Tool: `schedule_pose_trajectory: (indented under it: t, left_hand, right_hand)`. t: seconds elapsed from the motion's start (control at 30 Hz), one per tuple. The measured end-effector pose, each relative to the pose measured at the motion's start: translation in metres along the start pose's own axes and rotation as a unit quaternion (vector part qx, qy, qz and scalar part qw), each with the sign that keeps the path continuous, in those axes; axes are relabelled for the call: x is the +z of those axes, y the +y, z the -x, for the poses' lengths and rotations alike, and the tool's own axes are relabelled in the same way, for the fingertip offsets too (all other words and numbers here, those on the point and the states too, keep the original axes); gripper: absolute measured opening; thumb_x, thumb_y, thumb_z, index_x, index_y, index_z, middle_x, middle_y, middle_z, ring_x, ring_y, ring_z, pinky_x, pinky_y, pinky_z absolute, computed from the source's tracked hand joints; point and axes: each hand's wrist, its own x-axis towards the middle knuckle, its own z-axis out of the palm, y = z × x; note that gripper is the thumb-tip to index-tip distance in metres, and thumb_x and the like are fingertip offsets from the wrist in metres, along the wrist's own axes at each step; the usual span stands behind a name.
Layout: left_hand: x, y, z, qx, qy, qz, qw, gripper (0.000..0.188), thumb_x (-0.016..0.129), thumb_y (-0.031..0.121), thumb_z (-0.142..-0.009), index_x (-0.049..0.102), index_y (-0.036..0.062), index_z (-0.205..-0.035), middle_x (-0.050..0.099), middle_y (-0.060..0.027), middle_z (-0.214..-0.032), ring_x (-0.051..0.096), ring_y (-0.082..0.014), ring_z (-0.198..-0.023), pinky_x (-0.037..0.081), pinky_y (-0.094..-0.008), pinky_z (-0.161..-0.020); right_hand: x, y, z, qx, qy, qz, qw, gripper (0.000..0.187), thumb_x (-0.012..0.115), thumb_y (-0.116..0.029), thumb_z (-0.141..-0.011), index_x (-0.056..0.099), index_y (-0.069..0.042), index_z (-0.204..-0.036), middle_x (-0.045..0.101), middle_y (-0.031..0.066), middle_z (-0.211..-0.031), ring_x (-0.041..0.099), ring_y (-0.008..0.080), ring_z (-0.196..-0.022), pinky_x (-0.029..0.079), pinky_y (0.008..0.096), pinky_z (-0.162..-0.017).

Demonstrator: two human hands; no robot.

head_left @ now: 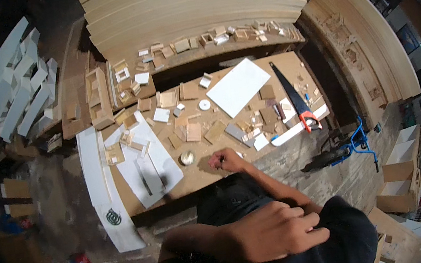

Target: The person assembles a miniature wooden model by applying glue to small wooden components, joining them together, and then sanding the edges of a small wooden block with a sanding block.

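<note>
Filling the back, long pale boards [190,8] rise behind the surface [200,175], probably kept there out of the way. A white panel [239,87] lies flat on it, and right of that a handsaw [289,90] points its orange handle toward the person (presumably for easy reach). The left hand [275,228] crosses the body, fingers loosely curled; its palm is hidden, so I cannot tell what it holds. The right hand [227,161] bunches its fingers above the front edge, any grip unclear. Just left sits the round container [188,158], seemingly placed within reach.
</note>
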Motion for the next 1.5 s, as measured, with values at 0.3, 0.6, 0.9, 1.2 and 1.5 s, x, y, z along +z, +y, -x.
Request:
schedule_pose_trajectory:
  t: [0.3, 0.6, 0.9, 1.2, 1.5]
  left_hand:
    - [0.024, -0.071, 0.042, -0.059, -0.046, 0.27, 0.96, 0.015, 0.061, 0.007, -0.092, 0.057, 0.0031, -0.105, 0.069, -0.0164, -0.084, 0.07, -0.035, -0.081, 0.051, -0.0453, -0.074]
    - [0.052, -0.153, 0.079, -0.338, -0.069, 0.261, 0.901, 0.019, 0.069, 0.009, -0.094, 0.07, 0.0022, -0.112, 0.076, -0.0102, -0.091, 0.07, -0.0133, -0.075, 0.055, -0.0307, -0.07]
    - [0.082, -0.228, 0.054, -0.482, -0.013, 0.214, 0.85, 0.064, 0.079, 0.002, -0.083, 0.052, 0.0092, -0.141, 0.076, -0.0088, -0.092, 0.071, -0.0142, -0.078, 0.055, -0.0309, -0.073]
    - [0.166, -0.355, 0.091, -0.654, 0.122, -0.026, 0.746, 0.058, 0.082, 0.027, -0.081, 0.059, 0.0074, -0.13, 0.073, -0.0144, -0.092, 0.07, -0.0338, -0.093, 0.054, -0.0435, -0.083]
    - [0.127, -0.446, 0.148, -0.655, 0.227, -0.436, 0.574, 0.06, 0.084, 0.027, -0.077, 0.056, 0.0005, -0.123, 0.058, -0.0212, -0.118, 0.057, -0.0408, -0.112, 0.053, -0.0508, -0.089]
  right_hand:
    - [0.002, 0.021, 0.065, 0.067, 0.1, -0.005, 0.993, 0.017, 0.058, -0.005, -0.099, 0.075, 0.0, -0.1, 0.072, 0.0028, -0.085, 0.064, 0.0085, -0.076, 0.053, 0.0273, -0.068]
    - [-0.02, 0.01, 0.054, 0.077, 0.083, 0.035, 0.993, 0.04, 0.058, -0.034, -0.103, 0.065, 0.001, -0.085, 0.062, 0.0056, -0.073, 0.054, 0.0103, -0.068, 0.043, 0.0324, -0.061]
    - [-0.103, 0.086, 0.042, 0.165, 0.145, -0.014, 0.975, 0.042, 0.062, -0.036, -0.101, 0.07, 0.001, -0.083, 0.061, 0.0028, -0.063, 0.058, 0.0098, -0.06, 0.048, 0.0311, -0.055]
    - [-0.254, 0.221, 0.005, 0.113, 0.347, -0.001, 0.931, 0.029, 0.07, -0.025, -0.093, 0.067, 0.002, -0.081, 0.064, 0.0078, -0.064, 0.064, 0.0123, -0.063, 0.051, 0.0334, -0.059]
    - [-0.257, 0.152, -0.059, 0.093, 0.155, 0.06, 0.982, 0.024, 0.068, -0.023, -0.092, 0.068, 0.0, -0.086, 0.071, 0.0079, -0.074, 0.068, 0.0155, -0.065, 0.053, 0.0323, -0.061]
